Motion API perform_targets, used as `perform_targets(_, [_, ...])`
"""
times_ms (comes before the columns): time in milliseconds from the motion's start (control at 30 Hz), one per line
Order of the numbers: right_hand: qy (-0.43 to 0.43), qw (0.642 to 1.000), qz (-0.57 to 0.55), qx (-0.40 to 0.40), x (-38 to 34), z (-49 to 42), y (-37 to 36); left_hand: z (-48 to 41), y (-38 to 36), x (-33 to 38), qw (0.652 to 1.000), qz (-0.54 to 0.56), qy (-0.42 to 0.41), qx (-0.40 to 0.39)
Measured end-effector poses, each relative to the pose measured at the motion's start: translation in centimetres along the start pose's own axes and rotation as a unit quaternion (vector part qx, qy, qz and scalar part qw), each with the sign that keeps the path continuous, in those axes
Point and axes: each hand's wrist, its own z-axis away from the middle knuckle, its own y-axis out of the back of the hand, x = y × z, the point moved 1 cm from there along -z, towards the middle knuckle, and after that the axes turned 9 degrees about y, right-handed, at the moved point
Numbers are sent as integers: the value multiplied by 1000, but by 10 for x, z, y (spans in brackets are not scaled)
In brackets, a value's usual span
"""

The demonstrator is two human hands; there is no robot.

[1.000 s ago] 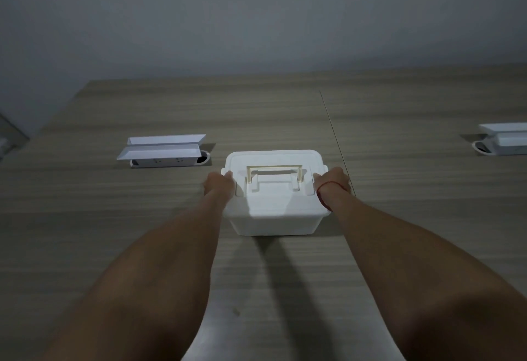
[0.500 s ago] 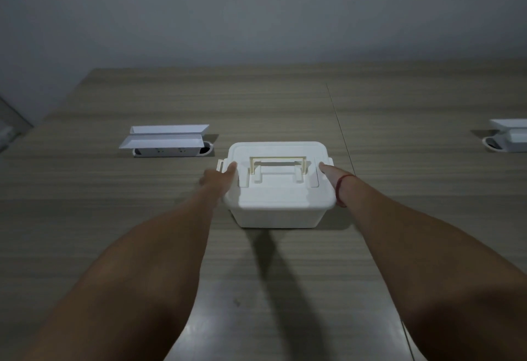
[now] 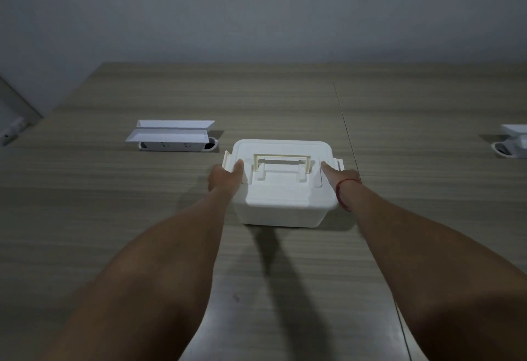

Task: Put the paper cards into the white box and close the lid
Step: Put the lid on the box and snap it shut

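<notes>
A white rectangular plastic box [image 3: 281, 209] stands on the wood-grain laminate table [image 3: 114, 218], about midway between its left and right edges and nearer the far edge than the near one. Its white lid [image 3: 282, 189] lies flat on top, with a cream-coloured carrying handle [image 3: 282, 161] folded down in a recess at the lid's middle. Small white side latches [image 3: 226, 159] stick outward at the left and right ends of the lid. The left hand [image 3: 224, 176] is against the left end of the box, its thumb lying on the lid's top beside the latch and the other fingers hidden down the side. The right hand [image 3: 340, 178] is at the right end, one finger stretched forward onto the lid's top; how far its other fingers are curled cannot be told. A thin red string bracelet [image 3: 342, 192] circles the right wrist. No paper cards can be seen outside the box. Toward the table's far left sits a white pop-up socket unit [image 3: 171, 138] with its flap raised, and a second white unit [image 3: 513, 144] is cut off at the table's right edge.
</notes>
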Motion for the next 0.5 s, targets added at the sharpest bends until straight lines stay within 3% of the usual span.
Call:
perform_targets(133, [24,999,29,4,2,-2,0,0,1,-2,999,5,-36,9])
perform_targets(300, [42,997,49,29,4,-2,0,9,-2,1,987,-73,-118,79])
perform_targets(500, [137,977,156,42,1,6,1,7,-2,1,980,-119,-151,57])
